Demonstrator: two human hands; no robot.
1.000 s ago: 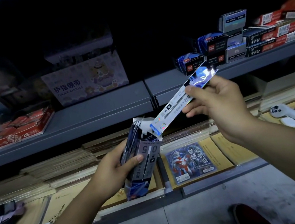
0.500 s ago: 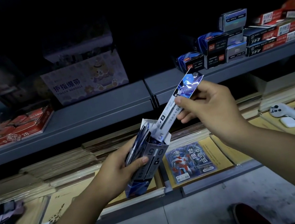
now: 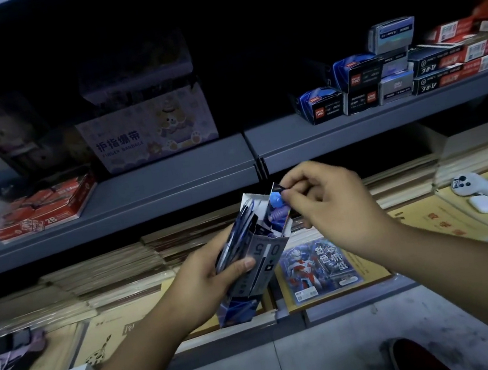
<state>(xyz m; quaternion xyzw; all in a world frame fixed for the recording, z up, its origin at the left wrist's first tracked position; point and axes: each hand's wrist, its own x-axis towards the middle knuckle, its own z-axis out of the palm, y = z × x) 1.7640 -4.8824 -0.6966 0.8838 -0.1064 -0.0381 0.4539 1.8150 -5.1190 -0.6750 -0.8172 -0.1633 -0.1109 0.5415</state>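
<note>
Scene: I'm viewing thru the head cam, looking down at a dim shop shelf point(image 3: 172, 194) w/ stationery boxes on it.
Left hand point(image 3: 216, 274): wrapped round the middle of an open blue-and-white carton point(image 3: 264, 253), thumb across its front. The carton is tilted, mouth up.
Right hand point(image 3: 334, 204): thumb & forefinger pinch the top end of a slim pack point(image 3: 278, 209). The rest of the pack sits inside the carton mouth.
Where: carton & pack are held in mid-air at centre, above a hero-print pack point(image 3: 318, 264) on the lower shelf.
Handling: I judge both light. They look like thin card that dents if squeezed, and the glossy pack is prob. slippery & bendy.
Grip: take the carton at its mid-body sides and the pack by its top edge.
Far right: white controller point(image 3: 478, 187), well apart from the hands.
</note>
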